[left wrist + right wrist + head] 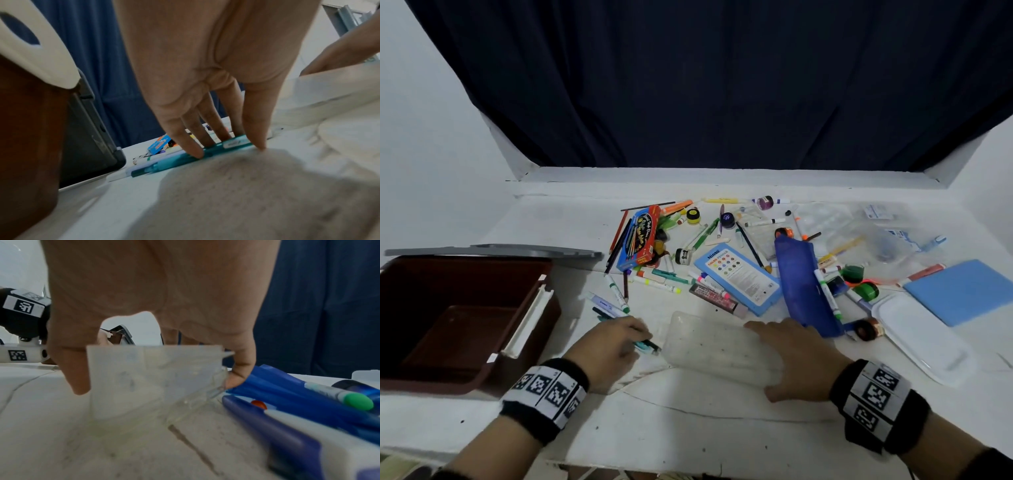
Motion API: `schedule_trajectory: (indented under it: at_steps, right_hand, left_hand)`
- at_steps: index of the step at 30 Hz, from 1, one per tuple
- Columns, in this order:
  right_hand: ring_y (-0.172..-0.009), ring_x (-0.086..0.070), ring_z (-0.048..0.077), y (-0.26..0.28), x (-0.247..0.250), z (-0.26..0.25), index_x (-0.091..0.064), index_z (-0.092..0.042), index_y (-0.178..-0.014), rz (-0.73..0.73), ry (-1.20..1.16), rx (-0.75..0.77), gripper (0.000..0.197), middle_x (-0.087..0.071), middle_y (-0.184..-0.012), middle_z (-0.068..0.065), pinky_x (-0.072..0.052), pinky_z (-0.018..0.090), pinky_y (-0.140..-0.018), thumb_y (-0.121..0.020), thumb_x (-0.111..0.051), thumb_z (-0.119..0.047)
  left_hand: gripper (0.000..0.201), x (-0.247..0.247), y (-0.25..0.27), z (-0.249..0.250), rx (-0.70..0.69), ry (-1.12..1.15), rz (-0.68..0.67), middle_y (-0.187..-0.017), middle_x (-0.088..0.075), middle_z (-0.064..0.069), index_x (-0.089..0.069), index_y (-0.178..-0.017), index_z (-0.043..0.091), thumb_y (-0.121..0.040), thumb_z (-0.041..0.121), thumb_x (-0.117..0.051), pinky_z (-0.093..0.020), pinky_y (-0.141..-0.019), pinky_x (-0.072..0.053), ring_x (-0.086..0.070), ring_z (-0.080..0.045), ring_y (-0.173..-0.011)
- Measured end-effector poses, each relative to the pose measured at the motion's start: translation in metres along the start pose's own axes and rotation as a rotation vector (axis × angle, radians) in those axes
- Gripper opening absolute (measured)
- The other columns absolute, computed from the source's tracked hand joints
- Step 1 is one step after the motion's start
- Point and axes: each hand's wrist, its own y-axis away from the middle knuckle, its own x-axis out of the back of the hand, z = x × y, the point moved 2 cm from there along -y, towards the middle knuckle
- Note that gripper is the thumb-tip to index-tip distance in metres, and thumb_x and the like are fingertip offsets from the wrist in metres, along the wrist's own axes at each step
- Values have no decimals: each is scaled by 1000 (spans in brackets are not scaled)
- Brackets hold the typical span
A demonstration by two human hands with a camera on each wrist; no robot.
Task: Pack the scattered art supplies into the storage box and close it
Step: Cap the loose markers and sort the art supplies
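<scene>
Art supplies [722,260] lie scattered over the white table [688,428], well right of the open brown storage box [458,318], whose grey lid [493,250] lies behind it. Left hand [607,347] pinches a teal pen [207,151] between thumb and fingertips on the tabletop. Right hand [796,356] spans a clear plastic case [714,346], thumb and fingers gripping its opposite sides, touching a blue pencil case [803,284].
</scene>
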Motion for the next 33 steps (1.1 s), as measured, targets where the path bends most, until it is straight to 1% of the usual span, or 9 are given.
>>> schedule_trajectory:
  at_steps: [4,7,12,14,17,19,21,24,33]
  right_hand:
    - [-126,-37,12,-7,3,-7,-11,-41,-149,-26,-20,25,100,-40,-141,-13,-27,40,-112,-71,-72,-51]
    - [-136,-31,11,-11,4,-9,-12,-36,-152,-51,-46,38,101,-29,-153,-12,-26,41,-116,-74,-75,-46]
    - [-136,-31,8,-16,1,-13,-11,-42,-151,-32,-113,60,100,-27,-153,-12,-29,34,-115,-74,-75,-39]
    - [-136,-29,7,-16,1,-14,-12,-43,-150,-3,-131,72,99,-27,-152,-12,-30,32,-114,-74,-75,-39]
    - [-140,-25,7,-17,2,-10,-15,-41,-151,58,-106,73,97,-25,-154,-14,-27,33,-115,-74,-75,-45]
    - [-138,-28,10,-16,3,-7,-17,-37,-152,64,-96,29,101,-28,-154,-12,-28,33,-114,-73,-77,-53]
    - [-137,-32,13,-14,4,-3,-19,-33,-152,59,-128,-25,104,-31,-152,-9,-31,33,-113,-70,-78,-57]
    - [-133,-36,13,-11,3,1,-26,-29,-150,53,-172,-68,101,-36,-147,-7,-33,31,-110,-69,-81,-53]
    - [-122,-42,9,-8,0,3,-36,-29,-140,91,-153,-71,91,-39,-135,-11,-40,31,-104,-66,-82,-54]
  left_hand:
    - [29,10,-13,-12,35,82,66,-100,-64,22,-80,-99,24,-73,13,-84,-11,-93,-44,-61,5,-92]
    - [32,15,-20,-21,69,170,90,-93,-65,23,-81,-96,28,-71,9,-87,-3,-86,-40,-60,11,-87]
    - [32,18,-27,-23,145,146,165,-103,-67,8,-78,-107,24,-79,8,-79,-28,-99,-48,-63,-9,-99]
    - [33,19,-27,-16,111,214,212,-107,-66,9,-76,-111,26,-86,5,-70,-30,-100,-49,-62,-4,-101]
    - [29,30,-22,16,9,367,198,-118,-62,17,-69,-122,33,-93,31,-67,-28,-102,-48,-57,3,-110]
    - [59,31,-17,38,-34,315,51,-134,-51,23,-54,-137,40,-83,59,-66,-25,-109,-40,-47,5,-123]
    - [91,24,-17,49,-62,123,-115,-143,-38,23,-36,-149,40,-71,72,-70,-25,-113,-31,-36,3,-131]
    - [96,11,-23,50,-91,-9,-144,-138,-45,15,-38,-148,35,-66,60,-81,-26,-108,-36,-42,-6,-128]
    - [83,11,-31,55,-38,-48,-150,-126,-50,16,-44,-129,34,-60,45,-89,-26,-92,-41,-49,-7,-113]
